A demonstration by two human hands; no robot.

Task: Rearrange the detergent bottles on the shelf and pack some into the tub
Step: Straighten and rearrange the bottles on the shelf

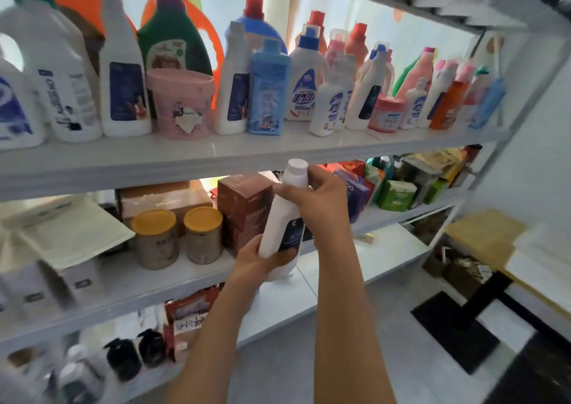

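Both hands share the grip on a white bottle [282, 218] with a dark label: the left hand [259, 260] has its fingers curled round the lower body, and the right hand [321, 198] pinches the neck just under the white cap. Held tilted in front of the shelving, the bottle sits below the edge of the upper shelf [185, 159], where many detergent bottles and a pink tub [180, 102] stand in a row. Behind it, on the middle shelf, are a brown box [244, 205] and two yellow-lidded cans [179, 236].
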